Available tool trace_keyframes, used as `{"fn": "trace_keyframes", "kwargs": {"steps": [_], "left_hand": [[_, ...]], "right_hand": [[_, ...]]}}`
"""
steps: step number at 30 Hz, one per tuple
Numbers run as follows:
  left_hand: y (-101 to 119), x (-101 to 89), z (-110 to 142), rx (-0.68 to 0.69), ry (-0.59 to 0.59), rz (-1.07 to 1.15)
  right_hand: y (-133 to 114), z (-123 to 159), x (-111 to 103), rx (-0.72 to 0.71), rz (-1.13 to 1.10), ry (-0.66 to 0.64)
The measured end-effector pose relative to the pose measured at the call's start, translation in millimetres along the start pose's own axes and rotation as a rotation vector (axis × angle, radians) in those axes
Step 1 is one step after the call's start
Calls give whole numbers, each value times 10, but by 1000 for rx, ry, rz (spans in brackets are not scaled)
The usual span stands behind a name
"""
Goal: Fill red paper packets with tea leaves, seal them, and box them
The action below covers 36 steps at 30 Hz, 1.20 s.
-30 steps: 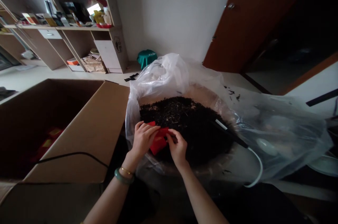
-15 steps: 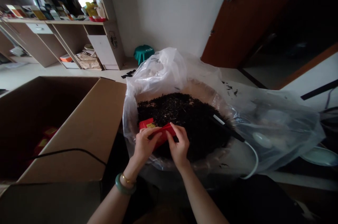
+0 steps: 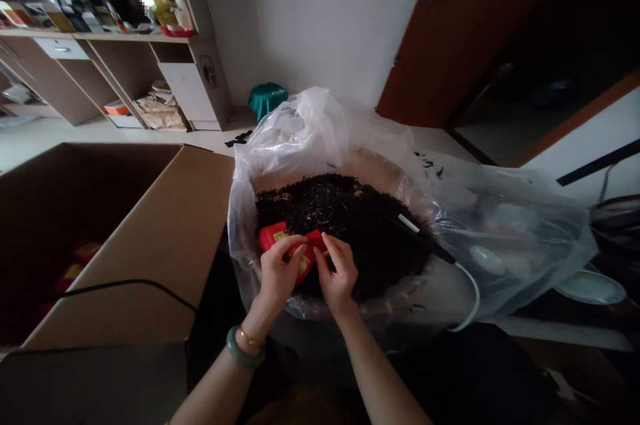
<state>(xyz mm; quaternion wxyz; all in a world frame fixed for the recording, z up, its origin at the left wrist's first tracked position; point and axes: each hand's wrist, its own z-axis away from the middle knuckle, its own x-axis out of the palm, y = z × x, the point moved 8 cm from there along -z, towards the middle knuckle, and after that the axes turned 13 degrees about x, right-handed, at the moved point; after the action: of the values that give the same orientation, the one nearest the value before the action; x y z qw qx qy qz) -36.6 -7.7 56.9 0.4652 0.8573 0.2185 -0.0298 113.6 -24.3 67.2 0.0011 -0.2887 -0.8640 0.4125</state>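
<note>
Both hands pinch a small red packet [image 3: 311, 255] with yellow markings, over a heap of dark dried leaves [image 3: 327, 201] that looks like loose tea. My left hand [image 3: 277, 271] grips its left side, thumb against fingers; a jade-green bangle and a gold bracelet circle that wrist. At the packet's upper right edge, my right hand [image 3: 340, 271] has its thumb and fingers closed. Another red packet [image 3: 269, 234] with a yellow label lies on the leaves, just beyond my left hand. The heap sits in a wide round container lined with a clear plastic bag [image 3: 317, 115].
An open cardboard box [image 3: 150, 245] with red packets [image 3: 83, 255] inside stands at left. A black handheld device [image 3: 425, 238] with a white cord rests on the heap's right side. Behind are shelves [image 3: 130, 38], a green-covered bin [image 3: 267, 100] and a brown door [image 3: 425, 45].
The held packet has turned slightly, so its yellow markings now show between my hands. My hands stay pinched on it, and the whole view has shifted a little.
</note>
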Motion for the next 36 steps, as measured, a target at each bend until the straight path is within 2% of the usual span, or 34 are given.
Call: {"fn": "trace_keyframes", "kwargs": {"steps": [4,6,12,16,19,21,24,27,30,33,36], "left_hand": [[-23,49,-23,16,-19,-1],[-20,61,-34,24,-21,-4],[111,154,-60,140,-176,-26],[146,163,-83,245,-269,-190],[180,196,-94,334,-365,-400],[231,197,-99,389,-374,-579],[318,213,-79,463,-345,-772],[296,285,-40,486,-381,-822],[220,340,-26,476,-424,-848],[217,392,-18,498,-466,-837],[261,395,-17,490,-445,-820]], "right_hand": [[-58,15,9,-72,7,-33],[-67,8,19,-63,-7,-65],[129,-82,30,143,24,-99],[155,-159,-34,104,210,-62],[130,-206,-11,71,138,-165],[150,-237,12,106,56,-238],[276,-288,-29,243,24,-209],[414,-303,-59,365,66,-186],[477,-290,-3,414,160,-296],[469,-280,20,424,231,-376],[375,-290,-12,373,181,-353]]}}
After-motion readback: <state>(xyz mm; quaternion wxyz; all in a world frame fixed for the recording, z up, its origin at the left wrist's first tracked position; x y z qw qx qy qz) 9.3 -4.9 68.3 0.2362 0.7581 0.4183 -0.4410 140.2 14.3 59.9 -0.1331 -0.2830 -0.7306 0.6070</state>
